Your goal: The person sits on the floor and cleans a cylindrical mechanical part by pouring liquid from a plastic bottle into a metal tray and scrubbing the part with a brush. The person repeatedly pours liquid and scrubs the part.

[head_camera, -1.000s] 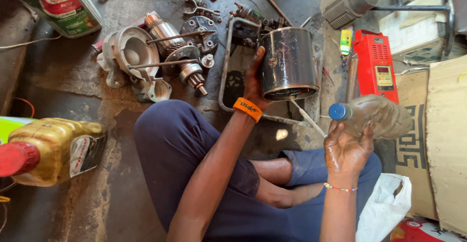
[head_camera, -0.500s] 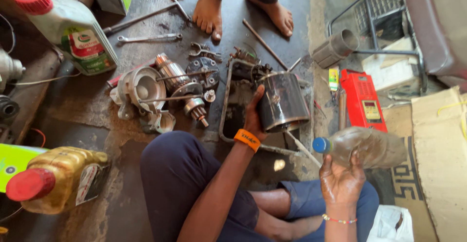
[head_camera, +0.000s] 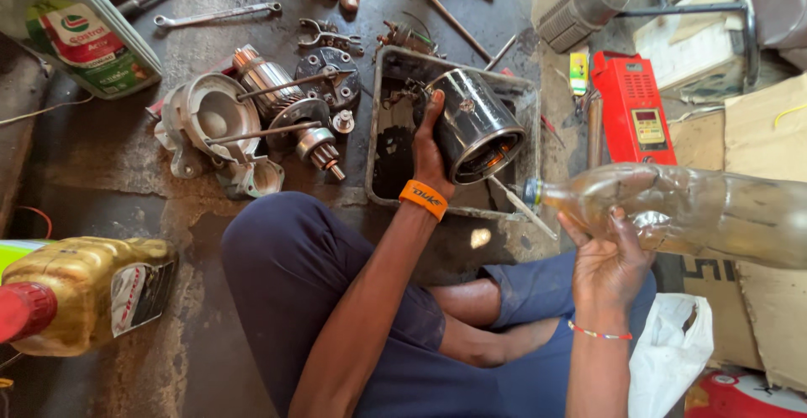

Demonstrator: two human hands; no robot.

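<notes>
Left hand (head_camera: 430, 153) clasps a shiny steel cylinder housing (head_camera: 472, 124) over a greasy metal tray (head_camera: 382, 119); right hand (head_camera: 607, 258) grips a clear, crumpled plastic bottle (head_camera: 689, 208).

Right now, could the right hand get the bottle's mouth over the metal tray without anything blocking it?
Probably yes. The right hand holds the plastic bottle tipped, its mouth near the metal tray edge; only a thin rod lies between.

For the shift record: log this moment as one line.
left hand: holds metal cylinder housing over tray | right hand: holds tilted plastic bottle, neck toward housing
</notes>
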